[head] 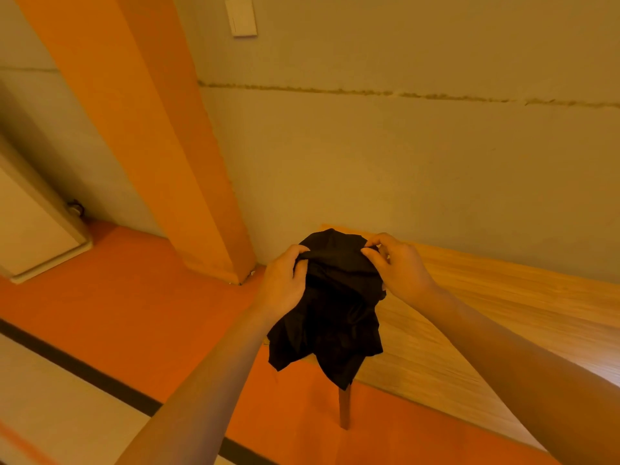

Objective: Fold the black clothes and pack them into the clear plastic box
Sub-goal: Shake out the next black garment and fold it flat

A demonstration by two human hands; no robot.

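One crumpled black cloth garment (pixel 330 307) is in view, held up in the middle of the frame by two bare hands. The left hand (pixel 283 281) grips its upper left edge with fingers (pixel 295 251) curled round a bunched fold. The right hand (pixel 399 266) pinches the upper right edge between thumb and fingers, the remaining fingers loosely bent. The garment hangs below both hands in uneven points, in front of the near corner of one light wooden bench (pixel 486 313) that fills the right of the frame; whether its lower edge touches the bench cannot be told. What kind of garment it is cannot be made out, as it is bunched and very dark.

One wooden bench leg (pixel 344 409) shows below the cloth; any others are hidden or cut off. One orange pillar (pixel 157 129) runs from the upper left down to the orange floor (pixel 134 297). One pale rectangular wall plate (pixel 241 16) sits at the top of the frame, with no legible writing. A white cabinet (pixel 30 236) is cut off at the left edge.
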